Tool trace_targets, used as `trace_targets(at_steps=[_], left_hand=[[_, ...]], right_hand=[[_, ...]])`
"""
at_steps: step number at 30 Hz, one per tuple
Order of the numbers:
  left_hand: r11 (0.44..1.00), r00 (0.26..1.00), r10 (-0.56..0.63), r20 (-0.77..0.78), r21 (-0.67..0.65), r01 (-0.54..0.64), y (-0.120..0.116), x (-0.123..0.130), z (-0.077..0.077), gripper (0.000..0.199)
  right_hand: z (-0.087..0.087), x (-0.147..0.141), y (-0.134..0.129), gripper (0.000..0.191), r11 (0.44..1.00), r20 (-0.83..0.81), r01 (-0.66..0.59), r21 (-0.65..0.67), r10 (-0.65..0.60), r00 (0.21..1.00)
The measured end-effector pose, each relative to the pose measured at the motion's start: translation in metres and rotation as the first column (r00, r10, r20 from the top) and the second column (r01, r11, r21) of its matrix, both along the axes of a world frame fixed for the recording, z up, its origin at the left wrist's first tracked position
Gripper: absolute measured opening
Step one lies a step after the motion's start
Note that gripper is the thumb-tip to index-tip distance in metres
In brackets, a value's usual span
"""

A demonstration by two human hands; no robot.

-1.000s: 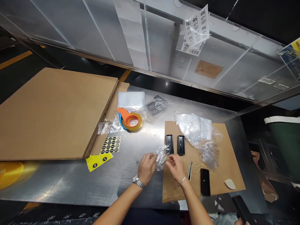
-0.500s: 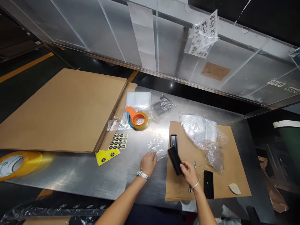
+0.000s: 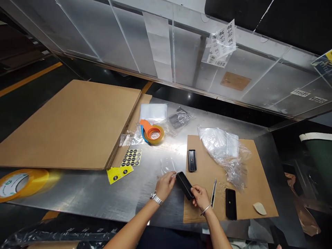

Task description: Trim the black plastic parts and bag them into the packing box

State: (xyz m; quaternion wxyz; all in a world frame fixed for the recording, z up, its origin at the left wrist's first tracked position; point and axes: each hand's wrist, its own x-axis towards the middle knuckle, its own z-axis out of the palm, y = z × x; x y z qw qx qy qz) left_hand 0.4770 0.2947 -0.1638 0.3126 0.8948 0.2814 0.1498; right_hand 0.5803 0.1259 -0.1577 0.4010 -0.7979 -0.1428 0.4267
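Observation:
My right hand (image 3: 201,197) grips the lower end of a black tray-shaped part (image 3: 184,185), which is tilted with its hollow side up. At the part's upper end is my left hand (image 3: 165,186), its fingers pinched on the edge of a clear plastic bag (image 3: 168,166). A second black part (image 3: 192,160) lies on the cardboard sheet (image 3: 204,211), and a third black part (image 3: 230,204) lies near its front edge. Beside my right wrist rests a utility knife (image 3: 213,193).
Crumpled plastic bags (image 3: 220,143) cover the sheet's back. An orange tape dispenser (image 3: 153,133), sticker sheets (image 3: 131,157) and a cardboard stack (image 3: 75,128) are to the left. A big tape roll (image 3: 18,185) sits at the far left. A clear panel (image 3: 186,58) rises behind.
My right hand has moved left with the black part, bringing it up to my left hand. The second black part and the knife are now more exposed. The clear bag has shifted slightly left.

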Motion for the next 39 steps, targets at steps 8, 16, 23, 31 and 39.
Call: trace_targets(at_steps=[8, 16, 23, 31, 39], left_hand=[[0.98, 0.996, -0.094, -0.001, 0.174, 0.092, -0.022, -0.001, 0.015, 0.024], [0.938, 0.966, -0.25, 0.058, 0.264, 0.227, -0.028, -0.009, 0.039, 0.026], [0.924, 0.94, -0.334, 0.069, 0.221, 0.312, -0.038, -0.011, 0.067, 0.023], [0.94, 0.95, -0.313, 0.026, 0.153, 0.305, -0.023, -0.006, 0.08, 0.022], [0.882, 0.892, -0.452, 0.028, 0.161, 0.442, -0.055, -0.009, 0.042, 0.022]], right_hand=[[0.024, -0.019, 0.01, 0.017, 0.995, 0.329, -0.068, 0.073, 0.041, 0.943], [0.012, -0.028, 0.023, 0.028, 1.0, 0.376, -0.006, 0.005, 0.004, 0.927], [0.039, -0.032, 0.024, 0.032, 0.993, 0.523, -0.065, -0.094, 0.105, 0.846], [0.069, -0.012, 0.021, 0.022, 0.961, 0.521, -0.263, -0.09, 0.27, 0.81], [0.041, -0.015, -0.007, 0.029, 0.984, 0.52, -0.178, -0.028, 0.166, 0.838]])
